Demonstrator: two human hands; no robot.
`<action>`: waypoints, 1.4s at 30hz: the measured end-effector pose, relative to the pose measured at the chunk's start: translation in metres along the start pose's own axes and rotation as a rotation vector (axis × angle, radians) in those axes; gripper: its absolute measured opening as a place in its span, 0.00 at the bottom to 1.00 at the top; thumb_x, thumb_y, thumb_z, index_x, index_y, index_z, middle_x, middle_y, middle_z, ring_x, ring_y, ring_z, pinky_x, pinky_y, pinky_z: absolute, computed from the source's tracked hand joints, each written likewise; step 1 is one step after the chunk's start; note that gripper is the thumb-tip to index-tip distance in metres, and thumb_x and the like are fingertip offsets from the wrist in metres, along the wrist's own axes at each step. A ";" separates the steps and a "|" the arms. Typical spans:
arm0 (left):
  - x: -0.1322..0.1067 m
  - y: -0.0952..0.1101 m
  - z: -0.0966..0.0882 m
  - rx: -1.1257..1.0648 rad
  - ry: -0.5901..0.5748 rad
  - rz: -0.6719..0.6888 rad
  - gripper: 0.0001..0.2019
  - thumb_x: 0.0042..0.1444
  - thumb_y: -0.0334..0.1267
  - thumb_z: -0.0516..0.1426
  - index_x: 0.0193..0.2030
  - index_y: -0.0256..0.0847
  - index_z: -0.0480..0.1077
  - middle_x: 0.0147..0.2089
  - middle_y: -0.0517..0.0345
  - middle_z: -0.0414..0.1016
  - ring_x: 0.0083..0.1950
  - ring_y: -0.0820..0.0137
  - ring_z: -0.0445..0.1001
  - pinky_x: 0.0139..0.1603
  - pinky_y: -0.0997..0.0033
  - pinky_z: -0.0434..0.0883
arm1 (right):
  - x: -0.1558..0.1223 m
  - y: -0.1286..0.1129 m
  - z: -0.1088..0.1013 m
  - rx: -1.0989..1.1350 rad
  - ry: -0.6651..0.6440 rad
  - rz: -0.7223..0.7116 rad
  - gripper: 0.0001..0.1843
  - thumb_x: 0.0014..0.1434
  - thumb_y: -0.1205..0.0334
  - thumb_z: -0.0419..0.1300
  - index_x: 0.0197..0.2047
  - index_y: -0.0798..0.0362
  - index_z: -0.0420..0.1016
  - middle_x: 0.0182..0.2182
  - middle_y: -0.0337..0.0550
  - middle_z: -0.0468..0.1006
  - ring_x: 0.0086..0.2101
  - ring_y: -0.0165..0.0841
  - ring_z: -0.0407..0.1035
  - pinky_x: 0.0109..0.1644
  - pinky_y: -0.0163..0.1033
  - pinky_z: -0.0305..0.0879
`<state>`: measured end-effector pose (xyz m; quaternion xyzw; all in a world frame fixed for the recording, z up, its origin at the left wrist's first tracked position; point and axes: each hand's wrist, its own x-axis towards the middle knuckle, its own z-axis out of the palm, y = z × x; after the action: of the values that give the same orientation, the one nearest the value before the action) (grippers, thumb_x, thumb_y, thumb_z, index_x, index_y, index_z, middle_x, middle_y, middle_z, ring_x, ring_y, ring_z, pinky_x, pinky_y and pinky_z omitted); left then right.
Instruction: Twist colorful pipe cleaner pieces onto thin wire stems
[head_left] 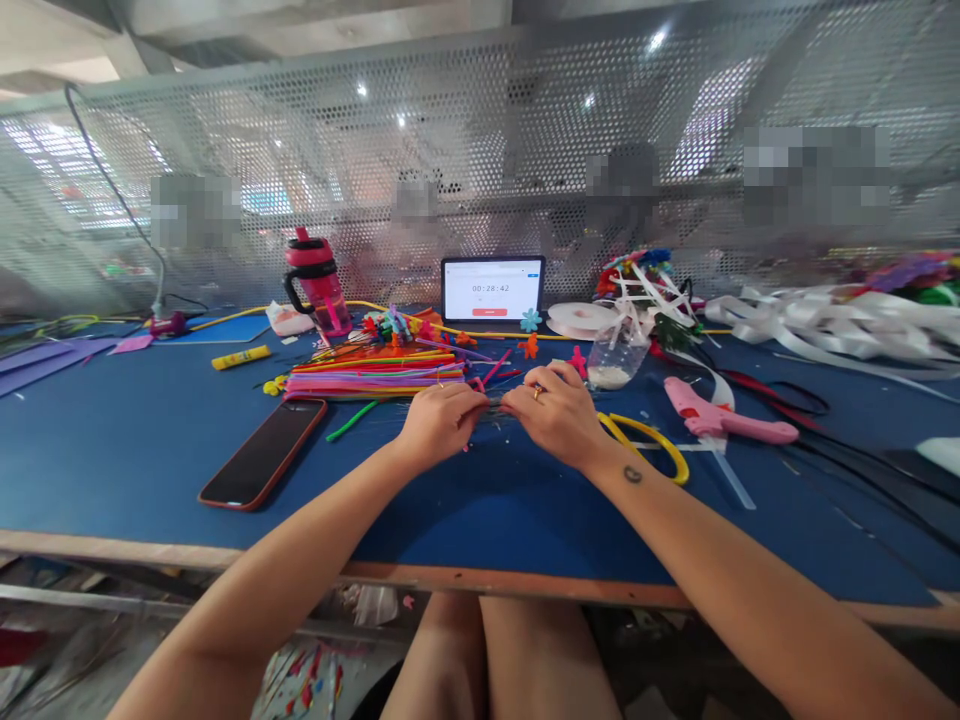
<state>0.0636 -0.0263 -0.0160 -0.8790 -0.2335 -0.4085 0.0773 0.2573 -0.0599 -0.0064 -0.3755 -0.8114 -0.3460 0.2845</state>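
Note:
My left hand (444, 420) is closed in a pinch just above the blue table. A bit of pink pipe cleaner (478, 384) shows at its fingertips. Close beside it, my right hand (555, 408), with a ring on one finger, is pinched too; its fingers hide what they grip. Something thin and dark, too small to name, spans the narrow gap between the hands. Behind my left hand lies a bundle of pipe cleaners (367, 378) in red, yellow, pink and purple. A green pipe cleaner (351, 421) lies loose nearer to me.
A phone (262, 455) lies to the left. Farther back stand a pink bottle (324, 290) and a tablet (493, 290) showing a timer. A pink glue gun (724, 412), yellow loop (652, 445), ribbon roll (581, 320) and white ribbons (840, 325) lie to the right.

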 end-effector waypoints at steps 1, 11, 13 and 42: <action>0.000 0.000 0.000 0.001 0.000 0.011 0.07 0.56 0.33 0.52 0.35 0.39 0.73 0.31 0.56 0.76 0.33 0.73 0.74 0.35 0.75 0.70 | 0.000 0.000 0.001 -0.003 0.004 -0.003 0.11 0.60 0.63 0.53 0.29 0.52 0.73 0.20 0.38 0.68 0.33 0.31 0.60 0.46 0.39 0.49; 0.000 0.001 0.000 -0.004 -0.018 0.032 0.08 0.57 0.32 0.51 0.35 0.38 0.72 0.31 0.56 0.75 0.34 0.73 0.73 0.36 0.74 0.69 | 0.000 0.001 0.001 0.042 -0.046 -0.001 0.10 0.60 0.59 0.53 0.33 0.52 0.73 0.21 0.38 0.70 0.33 0.32 0.60 0.45 0.40 0.48; 0.000 0.001 0.001 -0.001 -0.020 0.029 0.08 0.57 0.32 0.51 0.35 0.38 0.72 0.31 0.56 0.75 0.33 0.72 0.73 0.35 0.74 0.69 | 0.000 0.000 0.000 0.036 -0.047 0.006 0.09 0.60 0.59 0.53 0.35 0.52 0.72 0.22 0.39 0.70 0.34 0.32 0.60 0.46 0.41 0.48; 0.000 0.004 0.003 -0.076 0.048 0.048 0.06 0.56 0.31 0.53 0.34 0.37 0.72 0.29 0.56 0.74 0.32 0.73 0.72 0.33 0.75 0.68 | 0.001 -0.005 -0.002 -0.012 0.000 -0.018 0.10 0.60 0.66 0.51 0.30 0.52 0.71 0.22 0.39 0.70 0.35 0.30 0.61 0.47 0.39 0.50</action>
<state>0.0675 -0.0284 -0.0178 -0.8767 -0.1949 -0.4359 0.0590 0.2536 -0.0634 -0.0061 -0.3700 -0.8126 -0.3534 0.2791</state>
